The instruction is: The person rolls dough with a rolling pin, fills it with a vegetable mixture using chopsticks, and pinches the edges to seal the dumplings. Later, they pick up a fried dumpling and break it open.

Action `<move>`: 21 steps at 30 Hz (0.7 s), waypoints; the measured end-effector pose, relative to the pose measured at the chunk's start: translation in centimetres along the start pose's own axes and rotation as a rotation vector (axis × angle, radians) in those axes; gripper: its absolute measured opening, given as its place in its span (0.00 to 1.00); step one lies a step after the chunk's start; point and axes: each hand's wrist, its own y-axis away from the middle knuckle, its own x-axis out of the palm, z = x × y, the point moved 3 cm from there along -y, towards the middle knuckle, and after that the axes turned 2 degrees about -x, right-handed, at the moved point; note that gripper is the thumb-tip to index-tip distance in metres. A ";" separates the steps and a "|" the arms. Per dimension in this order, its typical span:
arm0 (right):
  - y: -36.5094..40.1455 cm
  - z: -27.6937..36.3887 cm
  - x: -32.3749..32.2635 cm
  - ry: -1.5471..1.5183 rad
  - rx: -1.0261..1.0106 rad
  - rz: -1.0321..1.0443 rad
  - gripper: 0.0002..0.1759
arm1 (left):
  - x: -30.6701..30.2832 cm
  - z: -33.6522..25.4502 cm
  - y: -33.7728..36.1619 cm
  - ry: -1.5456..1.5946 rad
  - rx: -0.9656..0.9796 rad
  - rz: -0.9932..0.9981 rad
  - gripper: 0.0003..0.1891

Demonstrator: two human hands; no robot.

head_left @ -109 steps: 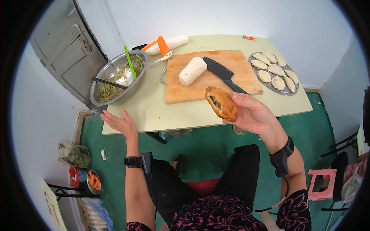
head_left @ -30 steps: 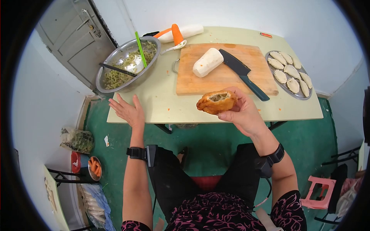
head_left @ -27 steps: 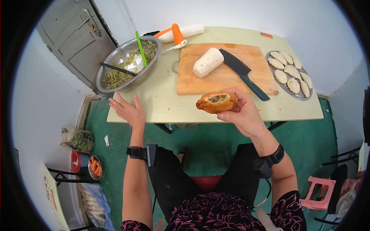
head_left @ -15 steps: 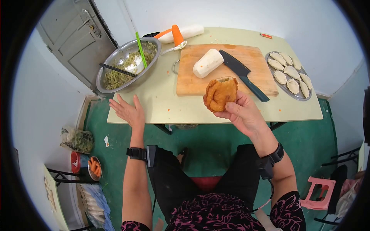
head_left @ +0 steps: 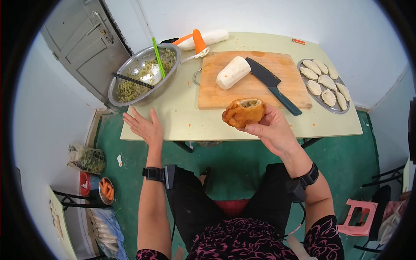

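Two hands hover at the table's (head_left: 182,117) near edge. R hand (head_left: 271,130) clasps a bitten fried pastry (head_left: 243,112) from below, long axis left-right, torn opening up, just in front of the cutting board (head_left: 290,73). L hand (head_left: 145,125) is spread flat & empty, well apart to the left.

We read no text, label, brand or number anywhere in this view. The small red tag (head_left: 298,41) on the far edge of the table (head_left: 182,121) is too small for us to make out. The black wristbands (head_left: 152,173) show us no legible marking.
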 end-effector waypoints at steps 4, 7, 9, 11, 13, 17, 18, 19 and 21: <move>0.0 0.0 0.3 -0.001 -0.031 0.001 0.25 | -0.1 -0.1 -0.1 0.011 0.007 -0.002 0.36; 0.2 0.1 0.4 0.053 -0.038 0.018 0.25 | -0.2 -0.1 0.0 0.020 0.006 0.005 0.36; 0.2 0.2 0.8 0.041 -0.044 0.031 0.26 | -0.2 0.0 0.1 0.019 -0.003 0.015 0.36; 0.1 0.3 1.2 0.045 -0.045 0.051 0.26 | -0.1 0.0 0.0 0.013 -0.006 0.021 0.36; 0.1 0.3 1.5 0.066 -0.039 0.075 0.26 | -0.1 0.1 -0.1 -0.008 -0.002 0.005 0.36; 0.0 0.4 1.7 0.136 -0.023 0.067 0.25 | 0.0 0.2 0.0 -0.034 0.009 0.001 0.36; 0.0 0.6 1.9 0.148 -0.023 0.066 0.26 | 0.1 0.1 0.0 -0.021 0.016 0.001 0.36; -0.2 0.5 2.1 0.156 -0.016 0.074 0.26 | 0.2 0.0 0.0 -0.018 0.016 -0.001 0.36; -0.8 0.1 2.1 0.172 -0.035 0.046 0.27 | -0.4 0.2 0.2 -0.010 -0.004 0.002 0.36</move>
